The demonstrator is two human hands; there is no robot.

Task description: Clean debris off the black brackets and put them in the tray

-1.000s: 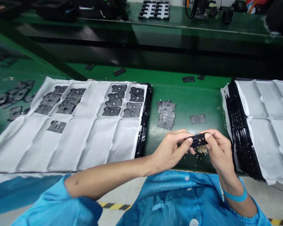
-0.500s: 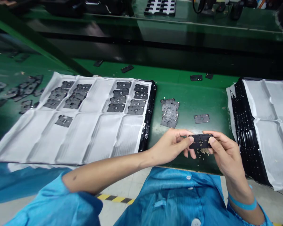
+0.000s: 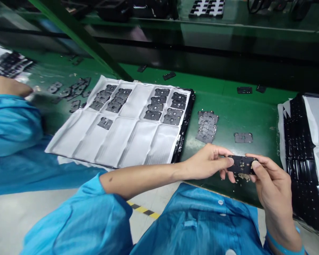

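Observation:
Both my hands pinch one small flat black plate (image 3: 241, 164) with cut-outs, held level just above the near edge of the green bench (image 3: 228, 106). My left hand (image 3: 208, 163) grips its left end and my right hand (image 3: 271, 180) grips its right end, fingers closed on it. Tiny pale crumbs (image 3: 241, 176) lie on the bench right below the plate. A short overlapping row of the same plates (image 3: 206, 126) lies just beyond my left hand. A single plate (image 3: 243, 137) lies flat beyond my right hand.
A black tray lined with white sheet (image 3: 138, 141) sits to the left, with rows of plates (image 3: 163, 106) in its far pockets. A stack of black trays under white sheet (image 3: 303, 141) stands at the right. Another person's blue sleeve (image 3: 10, 120) is at far left. Loose plates (image 3: 69, 92) lie scattered.
The view has swung to the left, so the trays and bench shifted right in the picture. Both hands keep hold of the same plate, now held flatter and slightly lower.

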